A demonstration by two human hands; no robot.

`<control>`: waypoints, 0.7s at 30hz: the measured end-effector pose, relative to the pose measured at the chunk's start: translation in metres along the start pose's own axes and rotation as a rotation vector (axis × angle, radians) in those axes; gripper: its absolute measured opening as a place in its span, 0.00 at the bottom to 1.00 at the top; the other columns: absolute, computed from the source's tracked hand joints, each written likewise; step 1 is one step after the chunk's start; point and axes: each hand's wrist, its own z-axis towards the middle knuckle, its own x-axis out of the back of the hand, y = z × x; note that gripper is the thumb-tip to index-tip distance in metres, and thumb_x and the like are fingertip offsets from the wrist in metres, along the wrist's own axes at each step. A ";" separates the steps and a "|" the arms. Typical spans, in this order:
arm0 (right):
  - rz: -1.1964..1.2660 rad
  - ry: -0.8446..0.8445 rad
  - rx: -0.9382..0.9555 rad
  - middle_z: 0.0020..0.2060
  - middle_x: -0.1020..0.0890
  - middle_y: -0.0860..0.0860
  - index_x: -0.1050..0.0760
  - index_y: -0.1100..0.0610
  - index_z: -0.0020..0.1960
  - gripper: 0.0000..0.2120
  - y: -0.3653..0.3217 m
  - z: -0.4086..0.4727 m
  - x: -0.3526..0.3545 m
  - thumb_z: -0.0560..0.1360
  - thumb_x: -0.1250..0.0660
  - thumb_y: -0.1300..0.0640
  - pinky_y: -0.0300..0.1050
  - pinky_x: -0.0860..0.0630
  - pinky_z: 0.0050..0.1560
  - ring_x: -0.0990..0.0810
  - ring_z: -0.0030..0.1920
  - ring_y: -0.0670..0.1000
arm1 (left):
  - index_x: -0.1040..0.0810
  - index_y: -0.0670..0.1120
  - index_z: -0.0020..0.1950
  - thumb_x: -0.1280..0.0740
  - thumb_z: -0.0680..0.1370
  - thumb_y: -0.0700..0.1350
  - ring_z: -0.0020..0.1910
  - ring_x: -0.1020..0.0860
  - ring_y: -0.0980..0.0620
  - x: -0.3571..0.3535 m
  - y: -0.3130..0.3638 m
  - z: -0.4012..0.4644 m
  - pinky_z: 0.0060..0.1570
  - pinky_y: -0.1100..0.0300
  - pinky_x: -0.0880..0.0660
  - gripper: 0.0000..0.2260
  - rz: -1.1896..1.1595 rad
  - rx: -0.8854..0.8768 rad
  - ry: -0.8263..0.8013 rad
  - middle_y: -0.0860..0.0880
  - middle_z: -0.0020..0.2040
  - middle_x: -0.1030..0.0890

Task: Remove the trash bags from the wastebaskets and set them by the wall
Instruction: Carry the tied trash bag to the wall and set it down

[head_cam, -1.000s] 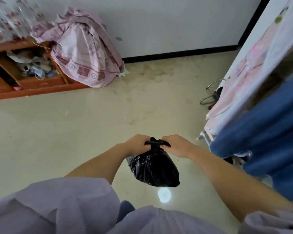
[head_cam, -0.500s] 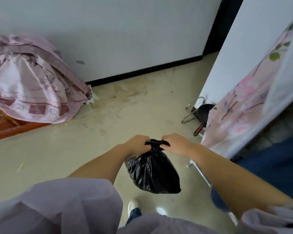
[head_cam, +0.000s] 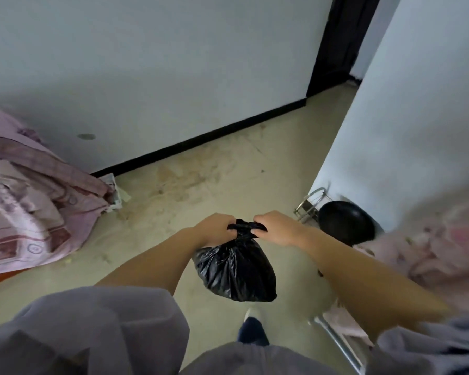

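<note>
Stained beige floor [head_cam: 201,185] under pink bedding [head_cam: 30,212], black pan [head_cam: 345,221].

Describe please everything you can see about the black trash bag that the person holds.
The black trash bag looks like thin, glossy, wrinkled plastic. Its lower part bulges, so it seems to hold something, though the contents are hidden. Its top is gathered into a twisted neck, gripped from either side by the left hand and the right hand. It hangs in the air above the floor, touching only the hands, some way short of the white wall.

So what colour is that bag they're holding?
Black and glossy, seen in the head view: the trash bag.
</note>
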 end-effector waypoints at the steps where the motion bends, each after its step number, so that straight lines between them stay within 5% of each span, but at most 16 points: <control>1: 0.014 -0.010 0.005 0.33 0.28 0.52 0.34 0.56 0.41 0.11 0.009 0.020 0.009 0.79 0.41 0.51 0.46 0.34 0.37 0.27 0.36 0.55 | 0.35 0.48 0.36 0.40 0.78 0.44 0.36 0.32 0.49 0.011 -0.007 0.018 0.34 0.58 0.38 0.10 -0.010 0.013 0.003 0.51 0.34 0.32; 5: 0.018 -0.058 0.047 0.30 0.31 0.48 0.34 0.55 0.42 0.10 0.041 0.098 0.046 0.79 0.41 0.52 0.47 0.34 0.37 0.27 0.36 0.55 | 0.33 0.45 0.39 0.40 0.77 0.44 0.32 0.34 0.52 0.057 -0.035 0.086 0.32 0.58 0.39 0.08 -0.039 0.053 0.010 0.51 0.33 0.32; 11: -0.006 -0.099 0.092 0.35 0.26 0.55 0.33 0.57 0.42 0.11 0.077 0.224 0.103 0.80 0.42 0.51 0.48 0.34 0.36 0.27 0.36 0.57 | 0.35 0.46 0.38 0.41 0.77 0.43 0.31 0.35 0.53 0.128 -0.088 0.185 0.31 0.60 0.40 0.09 -0.035 0.093 0.018 0.51 0.33 0.33; 18: 0.086 -0.001 -0.002 0.29 0.32 0.50 0.34 0.58 0.41 0.12 0.128 0.356 0.167 0.79 0.41 0.52 0.44 0.39 0.31 0.33 0.28 0.50 | 0.33 0.47 0.39 0.41 0.77 0.43 0.34 0.32 0.51 0.227 -0.142 0.323 0.32 0.61 0.38 0.07 0.041 0.008 -0.039 0.51 0.34 0.31; 21: 0.130 0.040 -0.069 0.29 0.32 0.49 0.35 0.57 0.39 0.13 0.149 0.396 0.197 0.79 0.42 0.51 0.47 0.33 0.37 0.32 0.29 0.51 | 0.32 0.44 0.43 0.42 0.77 0.42 0.36 0.31 0.49 0.274 -0.149 0.374 0.35 0.60 0.36 0.04 0.090 -0.055 -0.095 0.49 0.36 0.29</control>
